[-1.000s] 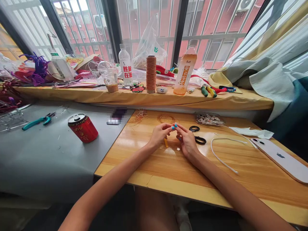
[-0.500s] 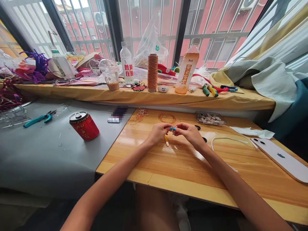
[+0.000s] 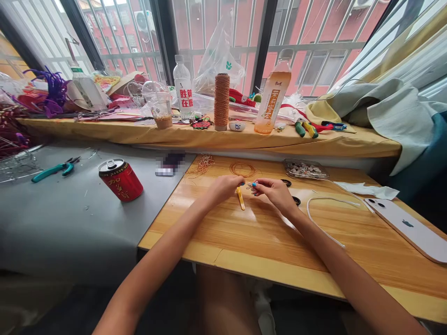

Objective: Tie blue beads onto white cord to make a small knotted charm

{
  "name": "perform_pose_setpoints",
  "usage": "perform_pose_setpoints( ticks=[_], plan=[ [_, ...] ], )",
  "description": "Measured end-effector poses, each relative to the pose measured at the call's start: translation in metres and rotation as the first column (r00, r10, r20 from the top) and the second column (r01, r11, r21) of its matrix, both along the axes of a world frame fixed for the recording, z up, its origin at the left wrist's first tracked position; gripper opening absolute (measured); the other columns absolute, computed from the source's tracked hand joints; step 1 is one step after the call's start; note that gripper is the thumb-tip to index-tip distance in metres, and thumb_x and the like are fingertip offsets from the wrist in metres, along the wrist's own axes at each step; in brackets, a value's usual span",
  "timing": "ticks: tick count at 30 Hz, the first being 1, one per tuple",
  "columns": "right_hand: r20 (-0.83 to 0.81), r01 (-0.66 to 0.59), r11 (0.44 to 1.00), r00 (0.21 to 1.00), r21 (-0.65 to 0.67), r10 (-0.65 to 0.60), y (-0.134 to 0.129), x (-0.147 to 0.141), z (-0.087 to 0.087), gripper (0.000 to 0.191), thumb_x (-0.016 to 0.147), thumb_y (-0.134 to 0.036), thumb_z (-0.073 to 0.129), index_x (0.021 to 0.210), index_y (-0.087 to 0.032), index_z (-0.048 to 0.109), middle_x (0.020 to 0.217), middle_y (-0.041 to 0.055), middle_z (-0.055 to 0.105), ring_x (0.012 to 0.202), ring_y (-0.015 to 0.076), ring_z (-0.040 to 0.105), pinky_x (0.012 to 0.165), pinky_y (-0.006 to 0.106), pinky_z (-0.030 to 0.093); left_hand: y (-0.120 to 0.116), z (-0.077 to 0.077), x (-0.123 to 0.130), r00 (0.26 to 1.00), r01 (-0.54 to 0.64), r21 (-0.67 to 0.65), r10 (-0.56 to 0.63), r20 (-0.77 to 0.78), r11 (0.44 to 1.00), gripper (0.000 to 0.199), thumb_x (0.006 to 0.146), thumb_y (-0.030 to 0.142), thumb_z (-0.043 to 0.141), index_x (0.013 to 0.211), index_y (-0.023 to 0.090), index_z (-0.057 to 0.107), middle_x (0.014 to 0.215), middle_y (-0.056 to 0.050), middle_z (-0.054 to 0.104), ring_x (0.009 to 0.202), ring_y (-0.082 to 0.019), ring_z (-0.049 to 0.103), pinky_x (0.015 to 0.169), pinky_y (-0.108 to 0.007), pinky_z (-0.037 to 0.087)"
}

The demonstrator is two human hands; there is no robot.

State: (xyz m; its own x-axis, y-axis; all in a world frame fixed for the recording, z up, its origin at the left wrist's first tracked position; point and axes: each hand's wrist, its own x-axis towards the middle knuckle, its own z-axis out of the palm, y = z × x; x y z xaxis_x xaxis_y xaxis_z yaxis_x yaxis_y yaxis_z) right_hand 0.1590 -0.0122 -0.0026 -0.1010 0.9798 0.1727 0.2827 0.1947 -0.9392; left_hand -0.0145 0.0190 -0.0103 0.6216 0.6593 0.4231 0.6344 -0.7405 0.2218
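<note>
My right hand [image 3: 274, 191] is over the wooden table, its thumb and fingers pinching a small pale looped piece [image 3: 249, 186] whose details are too small to make out. My left hand [image 3: 228, 187] is just to the left, a short gap away from that piece. Its fingers are pressed together, and whatever they hold, if anything, is hidden. Just below the left fingertips lies a narrow yellow stick [image 3: 241, 200]. Black scissors handles [image 3: 296, 200] show in part behind my right hand.
Beyond the hands lie a coil of thin orange cord [image 3: 242, 170] and a clear tray of small pieces [image 3: 306, 169]. To the right are a white cord [image 3: 326, 232] and a phone [image 3: 408, 225]. A red can [image 3: 122, 180] and pliers [image 3: 57, 171] rest on the grey surface.
My hands have come apart: the left has drawn slightly left and turned, away from the piece in my right hand. The view has shifted a little.
</note>
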Motion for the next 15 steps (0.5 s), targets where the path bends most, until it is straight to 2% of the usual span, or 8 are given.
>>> perform_pose_setpoints(
  ticks=[2,4,7,9,12,15],
  plan=[
    [-0.016,-0.013,1.0,1.0,-0.014,0.013,-0.0006,-0.0009,0.0016,0.018,0.063,-0.031,0.059,0.066,-0.014,0.063,0.058,0.0013,0.058,0.057,0.0123,0.053,0.059,0.026,0.045,-0.0001,-0.0008,0.001,0.999,-0.032,0.004,0.032,0.041,0.999,0.022,0.078,0.014,0.04,0.088,0.017,0.059,0.08,-0.004,0.063,0.07,-0.013,0.056,0.06,-0.021,0.039],
    [-0.031,-0.045,0.999,0.999,-0.02,0.044,-0.0014,-0.0014,0.0038,0.018,0.063,-0.032,0.059,0.064,-0.014,0.062,0.057,0.001,0.057,0.057,0.0116,0.052,0.059,0.025,0.044,0.0012,-0.0031,0.0025,0.995,-0.036,-0.046,0.04,0.094,0.998,0.022,0.079,0.017,0.04,0.088,0.018,0.06,0.083,-0.004,0.064,0.072,-0.013,0.056,0.062,-0.02,0.039],
    [-0.048,-0.112,0.993,0.993,-0.033,0.111,-0.0022,-0.002,0.0057,0.019,0.063,-0.032,0.059,0.064,-0.014,0.062,0.059,0.0004,0.057,0.058,0.0109,0.051,0.06,0.024,0.043,0.0039,-0.0071,0.0036,0.988,0.034,-0.146,-0.011,0.152,0.989,0.023,0.079,0.018,0.04,0.089,0.019,0.061,0.081,-0.002,0.064,0.071,-0.011,0.056,0.063,-0.019,0.039],
    [-0.056,-0.161,0.984,0.986,-0.073,0.157,-0.0018,-0.0022,0.0049,0.02,0.062,-0.033,0.06,0.066,-0.013,0.063,0.059,0.0001,0.058,0.058,0.0105,0.051,0.06,0.024,0.042,0.0041,-0.0077,0.0034,0.983,0.066,-0.168,-0.035,0.18,0.984,0.023,0.079,0.018,0.04,0.088,0.018,0.061,0.081,-0.002,0.064,0.071,-0.011,0.056,0.063,-0.019,0.039],
    [-0.072,-0.186,0.971,0.982,-0.151,0.177,0.0002,-0.0019,0.001,0.021,0.06,-0.034,0.062,0.066,-0.014,0.063,0.058,-0.0007,0.058,0.056,0.0099,0.051,0.058,0.024,0.042,0.0015,-0.0044,0.0031,0.982,0.04,-0.139,-0.013,0.191,0.989,0.022,0.078,0.018,0.04,0.085,0.017,0.062,0.081,-0.003,0.064,0.071,-0.011,0.055,0.064,-0.019,0.039],
    [-0.115,-0.139,0.972,0.986,-0.188,0.119,0.0023,-0.0014,-0.0034,0.02,0.057,-0.033,0.064,0.065,-0.014,0.063,0.059,-0.0006,0.058,0.056,0.01,0.052,0.056,0.023,0.042,-0.0022,-0.0003,0.0052,0.979,-0.017,-0.073,0.031,0.2,0.997,0.02,0.079,0.018,0.041,0.083,0.016,0.061,0.082,-0.004,0.063,0.073,-0.012,0.054,0.065,-0.021,0.039]
  ],
)
